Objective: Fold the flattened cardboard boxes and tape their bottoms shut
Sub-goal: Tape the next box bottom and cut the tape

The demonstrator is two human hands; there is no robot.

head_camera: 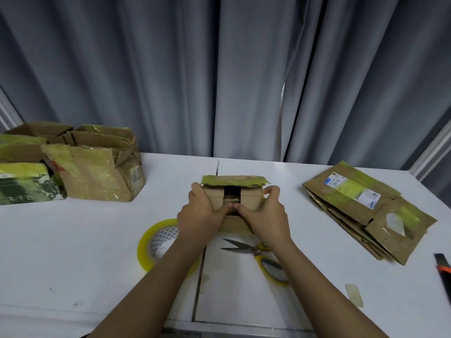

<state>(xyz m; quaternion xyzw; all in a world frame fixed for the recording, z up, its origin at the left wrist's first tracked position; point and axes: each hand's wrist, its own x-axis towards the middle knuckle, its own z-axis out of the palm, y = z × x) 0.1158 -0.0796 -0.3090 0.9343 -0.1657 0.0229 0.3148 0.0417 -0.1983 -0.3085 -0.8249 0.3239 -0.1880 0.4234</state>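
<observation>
Box (233, 196) flaps pressed inward by both hands' curled fingers (220, 209), gripping its sides.

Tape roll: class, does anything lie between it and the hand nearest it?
Nothing on the table blocks it. The tape roll lies beside and partly under the left forearm; the left hand is busy holding the small box.
</observation>
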